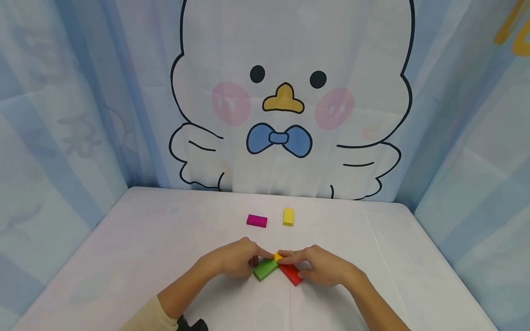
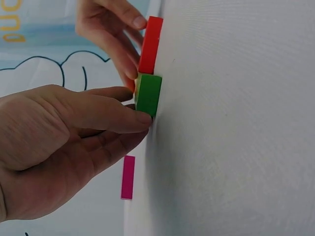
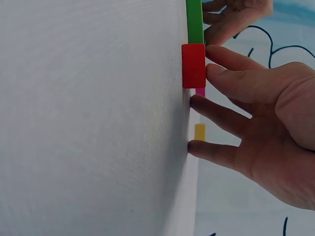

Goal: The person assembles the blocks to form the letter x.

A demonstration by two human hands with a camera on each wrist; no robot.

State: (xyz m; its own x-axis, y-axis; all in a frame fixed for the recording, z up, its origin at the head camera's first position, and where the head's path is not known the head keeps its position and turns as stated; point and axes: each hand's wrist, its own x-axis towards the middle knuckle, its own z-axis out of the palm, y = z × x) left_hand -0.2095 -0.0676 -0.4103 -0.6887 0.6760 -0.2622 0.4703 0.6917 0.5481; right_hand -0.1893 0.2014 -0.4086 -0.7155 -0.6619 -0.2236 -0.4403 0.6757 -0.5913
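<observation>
Table (image 1: 124, 257), pale and creased: on it we count five blocks. Green block (image 1: 265, 270) and red block (image 1: 291, 274) lie at the near middle, slanting toward each other; at their meeting corner, a small orange-yellow block (image 1: 278, 257), partly covered by fingertips. Whether all three touch, we cannot tell.

Left hand (image 1: 233, 258): thumb and index finger pinch the green block lengthwise, index tip reaching the orange-yellow one; remaining fingers bunched. Right hand (image 1: 325, 265): thumb and index finger pinch the red block; other fingers spread, tips at the tabletop.

Beyond the hands, well apart from them, we list a magenta block (image 1: 257, 220) and, near it to the right, a yellow block (image 1: 288, 216).

Surroundings: blue-and-white curtain (image 1: 41, 138) on three sides, printed with a chick (image 1: 285, 55) in a blue bow tie (image 1: 279, 138). Beige sleeve (image 1: 149, 317) at our lower left; beside it, a dark object (image 1: 193, 324), cut off.
</observation>
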